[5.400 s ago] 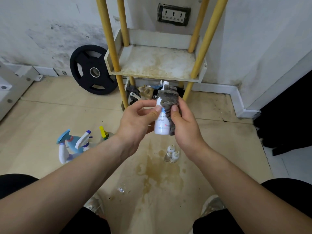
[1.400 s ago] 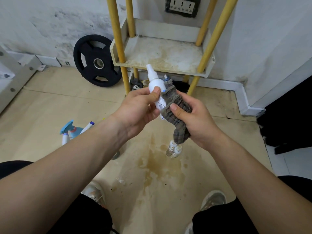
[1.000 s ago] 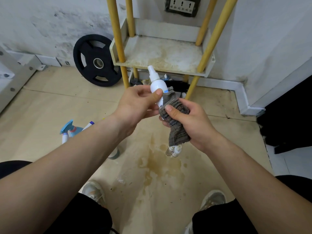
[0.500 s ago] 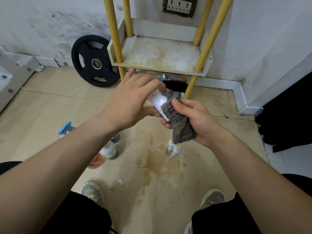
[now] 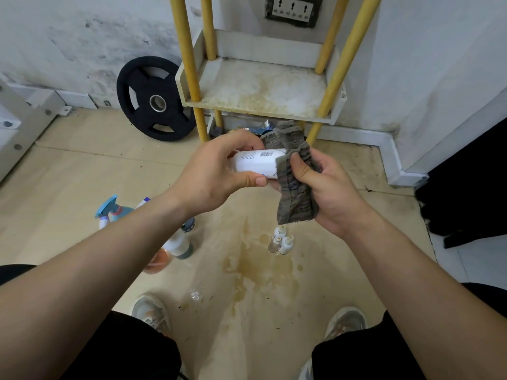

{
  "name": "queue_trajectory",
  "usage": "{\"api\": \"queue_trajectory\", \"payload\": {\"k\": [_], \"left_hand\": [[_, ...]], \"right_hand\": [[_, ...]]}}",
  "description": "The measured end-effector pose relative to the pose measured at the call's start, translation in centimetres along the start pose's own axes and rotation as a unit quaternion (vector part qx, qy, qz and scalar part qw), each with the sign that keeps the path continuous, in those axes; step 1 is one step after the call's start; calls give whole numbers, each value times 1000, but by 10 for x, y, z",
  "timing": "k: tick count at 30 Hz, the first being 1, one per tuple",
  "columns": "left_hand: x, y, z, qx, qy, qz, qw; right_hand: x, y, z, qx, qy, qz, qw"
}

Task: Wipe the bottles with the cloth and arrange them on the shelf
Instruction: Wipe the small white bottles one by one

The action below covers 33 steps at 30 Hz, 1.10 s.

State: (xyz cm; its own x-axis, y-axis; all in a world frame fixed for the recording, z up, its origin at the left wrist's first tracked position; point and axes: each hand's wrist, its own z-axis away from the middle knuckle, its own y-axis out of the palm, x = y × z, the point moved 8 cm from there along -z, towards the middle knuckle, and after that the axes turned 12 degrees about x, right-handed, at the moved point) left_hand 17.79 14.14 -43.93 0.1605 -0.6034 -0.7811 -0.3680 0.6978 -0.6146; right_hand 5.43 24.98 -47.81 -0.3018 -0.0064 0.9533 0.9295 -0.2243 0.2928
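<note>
Lying on the floor at 9 o'clock, a cluster of spray bottles (image 5: 111,212) is partly hidden behind the left forearm, so I cannot count it; one blue trigger head shows, and one pale bottle with a dark base (image 5: 179,244). One black weight plate (image 5: 155,98) leans on the wall at 10 o'clock. The left hand (image 5: 216,174) curls fingers and thumb round one end of the single white bottle (image 5: 256,161), held sideways just above centre, in front of the shelf's lower edge. Its label carries one barcode; the small print is too fine to read. One shelf (image 5: 260,89), stained, stands at 12 o'clock on four yellow posts. The right hand (image 5: 329,193) grips one grey cloth (image 5: 295,187), its thumb pressing the cloth against the bottle's other end. Three small bottles (image 5: 279,241) stand touching at 5 o'clock. One wall socket (image 5: 293,9) with three outlets sits at the top edge.
</note>
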Motion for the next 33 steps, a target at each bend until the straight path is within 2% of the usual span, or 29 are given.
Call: {"api": "queue_trajectory", "payload": {"k": [5,11,19,22,28,33], "left_hand": [[1,5,-1,2,-11,-9,1000],[5,5,-3,12,-10,19,1000],[1,8,-4,25,-6,-22,999],[-1,8,-5,26,3,-36,999],[7,6,-7,30,0,40,999],[7,11,-7,44,5,58,997]], "right_hand": [[-6,-4,2,-48,19,-31,998],[-1,-4,1,-2,1,-29,1000],[-11,-8,0,-55,29,-47,997],[-5,-7,-1,-22,11,-22,999],[1,-6,-1,6,-1,-34,999],[-6,-10,0,-38,12,-59,997]]}}
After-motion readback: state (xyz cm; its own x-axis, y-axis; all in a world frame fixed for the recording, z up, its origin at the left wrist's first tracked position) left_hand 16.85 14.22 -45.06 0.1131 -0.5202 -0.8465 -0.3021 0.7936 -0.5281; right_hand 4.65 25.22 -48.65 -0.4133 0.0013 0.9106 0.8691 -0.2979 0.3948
